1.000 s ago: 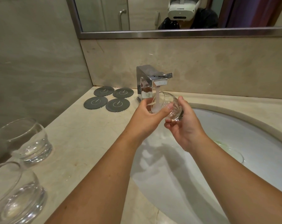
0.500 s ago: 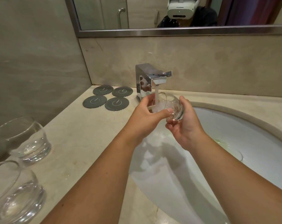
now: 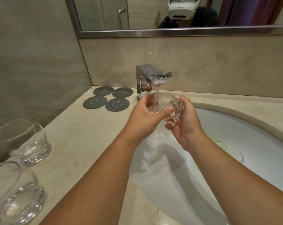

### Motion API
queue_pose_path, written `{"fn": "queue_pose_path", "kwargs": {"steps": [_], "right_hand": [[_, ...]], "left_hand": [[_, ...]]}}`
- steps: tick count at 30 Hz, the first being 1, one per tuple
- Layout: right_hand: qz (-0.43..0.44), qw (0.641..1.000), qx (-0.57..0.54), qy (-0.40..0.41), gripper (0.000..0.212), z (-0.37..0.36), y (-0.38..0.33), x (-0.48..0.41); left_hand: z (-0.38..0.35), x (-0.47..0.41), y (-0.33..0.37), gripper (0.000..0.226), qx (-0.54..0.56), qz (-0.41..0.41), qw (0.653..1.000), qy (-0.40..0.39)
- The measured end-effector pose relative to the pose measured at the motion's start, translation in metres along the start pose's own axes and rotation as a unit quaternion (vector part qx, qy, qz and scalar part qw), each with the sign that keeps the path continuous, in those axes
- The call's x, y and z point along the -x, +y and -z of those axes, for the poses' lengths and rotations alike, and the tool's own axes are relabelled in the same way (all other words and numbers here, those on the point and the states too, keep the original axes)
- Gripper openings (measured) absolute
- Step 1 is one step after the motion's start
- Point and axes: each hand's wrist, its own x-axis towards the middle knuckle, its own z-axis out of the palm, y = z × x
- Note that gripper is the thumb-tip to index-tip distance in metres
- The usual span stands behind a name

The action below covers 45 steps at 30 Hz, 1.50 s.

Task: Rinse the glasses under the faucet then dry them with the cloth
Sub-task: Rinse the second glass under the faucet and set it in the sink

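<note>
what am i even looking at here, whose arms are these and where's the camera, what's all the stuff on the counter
There is no machine here: these are a person's two bare arms, filmed by a wide-angle camera worn on the head and looking down at the hands. The mirror shows that headset.

The left hand and right hand together hold one clear glass, tipped on its side under the running faucet, above the white sink.

On the beige counter to the left stand two more glasses, and four round dark grey coasters lie near the wall. No drying cloth is in view.
</note>
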Motion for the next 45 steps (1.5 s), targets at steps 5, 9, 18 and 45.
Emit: {"fn": "queue_pose_path", "kwargs": {"steps": [5, 9, 18, 45], "right_hand": [[-0.034, 0.999, 0.004, 0.009, 0.047, 0.004, 0.002, -0.003], [-0.002, 1.000, -0.019, 0.016, 0.030, 0.003, 0.002, -0.003], [0.044, 0.999, 0.016, 0.005, 0.034, 0.002, 0.000, -0.002], [-0.066, 0.993, 0.087, -0.054, 0.048, -0.003, 0.004, 0.009]], "left_hand": [[0.000, 0.000, -0.002, 0.072, -0.005, -0.028, 0.999, -0.024], [-0.002, -0.001, -0.003, 0.087, 0.031, -0.005, 0.999, -0.041], [0.000, 0.001, 0.001, 0.089, 0.037, 0.014, 0.999, -0.004], [-0.002, 0.000, -0.002, 0.079, -0.196, -0.133, 0.970, 0.052]]}}
